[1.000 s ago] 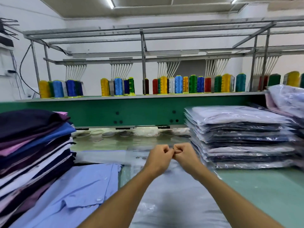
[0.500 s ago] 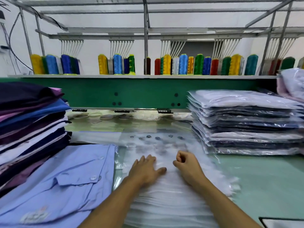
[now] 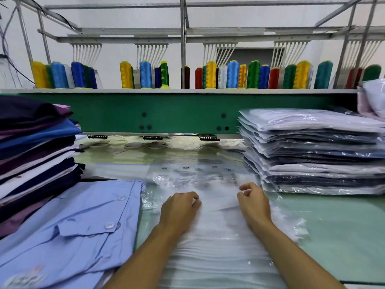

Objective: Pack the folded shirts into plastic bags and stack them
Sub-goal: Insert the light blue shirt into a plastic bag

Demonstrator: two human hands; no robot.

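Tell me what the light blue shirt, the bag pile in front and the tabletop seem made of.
Light blue shirt: matte woven cloth, perhaps cotton blend; soft creases, stitched pocket flap.
Bag pile: thin glossy plastic film; translucent, crinkled edges glint.
Tabletop: smooth pale green surface, perhaps laminate; faint sheen.

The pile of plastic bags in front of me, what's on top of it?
Only the left hand and right hand, fingers curled on the pile of plastic bags. Blur hides whether they pinch the top bag; the bag under the palms is covered.
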